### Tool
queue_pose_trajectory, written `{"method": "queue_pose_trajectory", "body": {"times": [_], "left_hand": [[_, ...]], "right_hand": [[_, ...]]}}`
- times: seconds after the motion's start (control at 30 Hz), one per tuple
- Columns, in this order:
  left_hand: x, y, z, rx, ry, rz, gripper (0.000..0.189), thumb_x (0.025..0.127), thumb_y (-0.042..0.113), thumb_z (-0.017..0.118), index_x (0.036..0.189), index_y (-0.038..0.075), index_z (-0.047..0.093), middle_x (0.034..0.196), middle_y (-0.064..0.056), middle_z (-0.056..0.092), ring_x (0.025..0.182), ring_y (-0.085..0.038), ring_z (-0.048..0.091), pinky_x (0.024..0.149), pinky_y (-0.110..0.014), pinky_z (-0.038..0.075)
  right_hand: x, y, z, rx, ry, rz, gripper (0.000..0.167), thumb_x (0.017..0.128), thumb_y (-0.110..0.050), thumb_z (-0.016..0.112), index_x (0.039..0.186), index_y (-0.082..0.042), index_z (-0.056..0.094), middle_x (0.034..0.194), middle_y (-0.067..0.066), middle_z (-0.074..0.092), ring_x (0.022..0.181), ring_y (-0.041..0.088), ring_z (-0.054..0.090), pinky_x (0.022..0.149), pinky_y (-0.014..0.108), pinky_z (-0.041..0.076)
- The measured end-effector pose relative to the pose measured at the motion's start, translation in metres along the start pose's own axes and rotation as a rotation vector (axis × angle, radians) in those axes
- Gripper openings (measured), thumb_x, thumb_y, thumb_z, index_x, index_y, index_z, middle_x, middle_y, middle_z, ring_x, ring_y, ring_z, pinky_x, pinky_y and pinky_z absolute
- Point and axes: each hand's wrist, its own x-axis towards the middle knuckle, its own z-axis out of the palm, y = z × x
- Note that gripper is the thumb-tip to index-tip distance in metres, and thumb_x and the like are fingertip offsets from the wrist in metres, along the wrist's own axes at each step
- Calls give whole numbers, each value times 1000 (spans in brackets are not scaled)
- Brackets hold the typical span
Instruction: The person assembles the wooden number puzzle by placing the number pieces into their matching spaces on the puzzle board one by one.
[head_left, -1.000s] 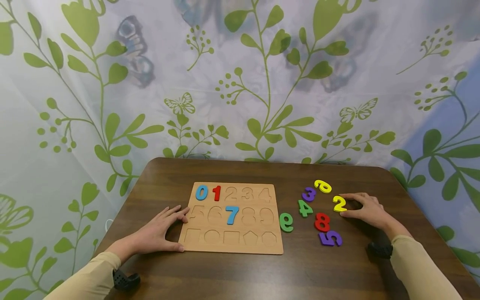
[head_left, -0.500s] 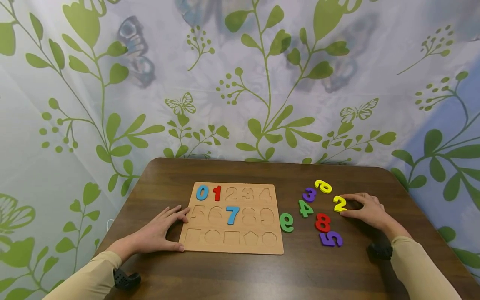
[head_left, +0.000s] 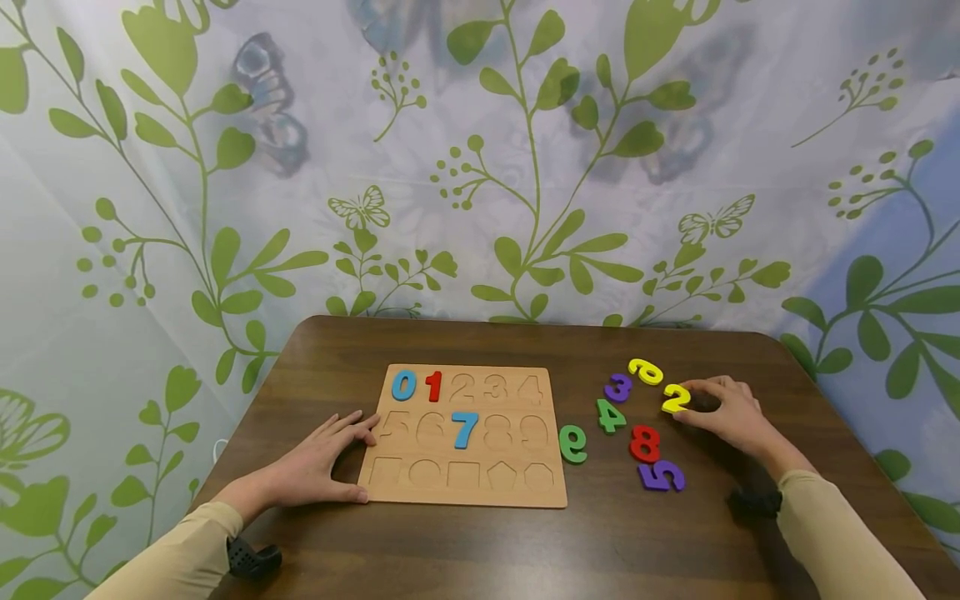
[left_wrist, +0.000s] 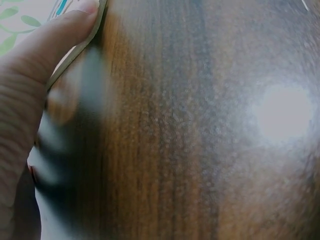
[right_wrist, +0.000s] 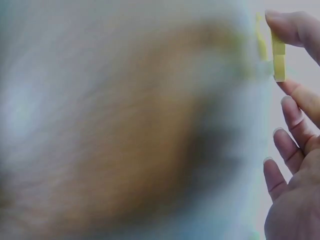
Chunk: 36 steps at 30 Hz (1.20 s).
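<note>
My right hand (head_left: 733,414) pinches a yellow number 2 (head_left: 677,398) between thumb and index finger, at the right of the table. In the right wrist view the yellow piece (right_wrist: 279,65) is edge-on between thumb and fingertip, the other fingers loosely bent. A wooden number puzzle board (head_left: 480,493) lies left of centre. My left hand (head_left: 318,465) rests at its left edge, fingers spread and thumb by the lower-left corner. A blue 0 (head_left: 403,386) and red 1 (head_left: 433,387) sit in the top row; a blue 7 (head_left: 464,430) is in the middle row.
Right of the board lie a purple 3 (head_left: 618,387), green 4 (head_left: 611,416), red 8 (head_left: 645,443), purple 5 (head_left: 662,476), a green 6-or-9 piece (head_left: 573,444) and a yellow one (head_left: 646,372). A patterned cloth (head_left: 480,167) hangs behind the brown table (head_left: 480,550).
My right hand has shifted slightly up and left with the yellow 2, which has tilted. My left hand, the board and the other numbers stay where they were.
</note>
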Motion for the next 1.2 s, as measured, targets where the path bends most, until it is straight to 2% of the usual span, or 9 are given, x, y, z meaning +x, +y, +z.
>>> {"method": "queue_pose_trajectory", "body": {"times": [0.23,0.4,0.6,0.77,0.97,1.2], "left_hand": [[-1,-2,-1,0,0,1,67,77,66,80,125,28,54,165,-1,33,153,-37,21,120,-64,9],[0,-1,-2,1,-3,-4,66,77,66,80,125,28,54,165,-1,33,153,-37,20,120,-65,8],[0,0,-2,1,-2,-1,65,77,65,80,124,28,54,165,-2,34,153,-40,21,119,-66,9],[1,0,-1,-3,-9,-3,66,78,65,80,126,28,54,165,-1,33,153,-38,20,120,-64,9],[0,1,-1,-5,-4,-1,65,78,64,80,125,27,55,165,-3,34,153,-39,21,120,-65,9],[0,1,-1,-14,4,1,64,79,64,79,124,26,55,164,-5,35,152,-42,22,118,-68,9]], "right_hand": [[17,-42,-13,15,17,-70,74,88,-57,76,139,-6,58,131,19,46,123,45,30,93,68,25],[33,-80,-7,26,26,-142,67,86,-56,77,133,-11,62,130,16,48,124,40,31,94,62,29],[52,-127,14,68,12,-226,60,84,-51,82,129,-14,66,126,10,52,122,35,34,94,57,31],[67,-160,34,62,-6,-267,59,81,-51,84,126,-17,68,122,9,54,120,33,37,102,60,27],[80,-192,58,52,-24,-320,57,80,-46,86,125,-16,69,118,5,54,117,30,39,103,59,26],[94,-224,86,45,-74,-355,55,79,-49,86,125,-23,70,117,4,56,118,27,38,100,53,27]]}}
